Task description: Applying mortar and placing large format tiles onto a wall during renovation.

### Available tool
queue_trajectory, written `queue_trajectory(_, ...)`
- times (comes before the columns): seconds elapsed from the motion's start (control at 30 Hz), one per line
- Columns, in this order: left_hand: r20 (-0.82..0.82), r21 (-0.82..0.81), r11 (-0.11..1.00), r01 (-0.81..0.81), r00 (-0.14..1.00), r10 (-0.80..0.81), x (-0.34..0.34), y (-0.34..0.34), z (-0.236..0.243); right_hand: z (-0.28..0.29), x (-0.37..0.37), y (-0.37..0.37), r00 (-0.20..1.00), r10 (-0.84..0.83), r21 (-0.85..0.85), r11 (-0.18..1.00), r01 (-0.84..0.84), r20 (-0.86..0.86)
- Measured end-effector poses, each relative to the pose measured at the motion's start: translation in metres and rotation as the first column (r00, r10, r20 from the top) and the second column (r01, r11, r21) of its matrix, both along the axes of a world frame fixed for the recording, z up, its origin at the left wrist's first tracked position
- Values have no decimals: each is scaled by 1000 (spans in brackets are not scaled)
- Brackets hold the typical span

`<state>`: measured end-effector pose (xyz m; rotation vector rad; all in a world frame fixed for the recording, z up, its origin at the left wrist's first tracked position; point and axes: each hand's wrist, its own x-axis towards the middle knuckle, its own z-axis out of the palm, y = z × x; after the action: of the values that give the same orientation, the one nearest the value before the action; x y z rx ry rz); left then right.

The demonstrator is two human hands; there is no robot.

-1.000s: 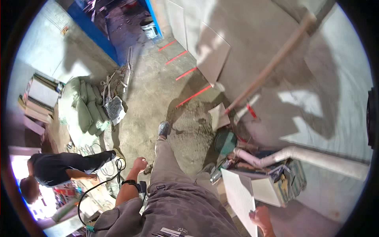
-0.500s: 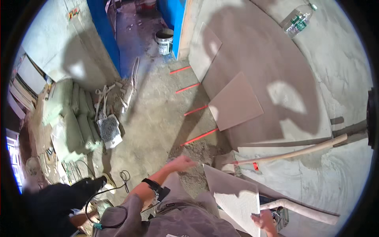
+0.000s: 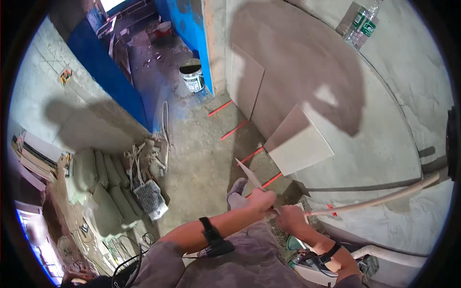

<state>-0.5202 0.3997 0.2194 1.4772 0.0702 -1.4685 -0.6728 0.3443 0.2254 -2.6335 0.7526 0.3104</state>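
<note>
Both my hands grip a thin pale tile (image 3: 248, 174), turned nearly edge-on in front of my body. My left hand (image 3: 263, 199) is closed on its middle part, and the tile's far end sticks out beyond that hand. Close beside it, my right hand (image 3: 291, 220) is closed around the nearer end; its fingers are partly hidden. Beyond the hands, red strips (image 3: 234, 130) lie on the rough floor, spaced apart. A square tile (image 3: 302, 146) leans tilted against the right wall, and another tile (image 3: 246, 81) leans farther back.
A long wooden handle (image 3: 384, 199) and a pale pipe (image 3: 389, 254) lie at the right. Stacked green sacks (image 3: 103, 177) and a speckled white slab (image 3: 151, 198) stand at the left. A bucket (image 3: 193, 77) is by the blue doorway; plastic bottles (image 3: 365, 26) are at upper right.
The tile has come from my lower right to the middle, turned edge-on. My left hand, empty before, now grips it beside my right. The view has shifted; the dark-clothed person is mostly out of it.
</note>
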Motion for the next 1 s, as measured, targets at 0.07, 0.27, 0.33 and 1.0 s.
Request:
queue_trajectory(0.07, -18, 47, 998, -35, 999, 35, 46, -20, -11, -10, 44, -24, 998, 28, 22, 999, -27, -52)
queue_trajectory(0.27, -109, 94, 995, -34, 993, 44, 151, -84, 2, -64, 78, -124, 843, -527, 867, 465, 178, 110)
queue_trajectory(0.33, -131, 122, 992, 27, 991, -11, 186, -107, 13, -80, 64, -152, 805, -588, 852, 379, 361, -80)
queue_trajectory(1.0, -381, -46, 981, 191, 904, -194, 474, -371, -133, -199, 259, -299, -128, -686, 666, -727, 166, -716)
